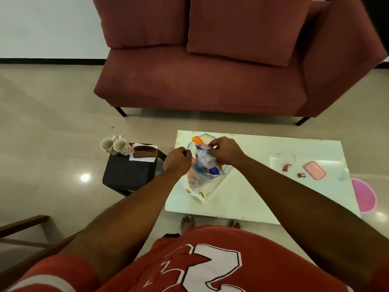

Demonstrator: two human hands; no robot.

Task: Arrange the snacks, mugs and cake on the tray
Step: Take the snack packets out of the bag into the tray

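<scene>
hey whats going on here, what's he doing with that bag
A person stands at a low white table, holding a clear plastic bag of snacks with both hands: the left hand grips one side and the right hand pinches the top, as if opening it. Two floral mugs and a cake sit on a dark stool to the left. Two small wrapped sweets lie on the table's right part.

Maroon sofa (210,81) against a white wall (46,26), glossy beige tiled floor (52,114), low white table (263,192), black stool (128,173).
</scene>
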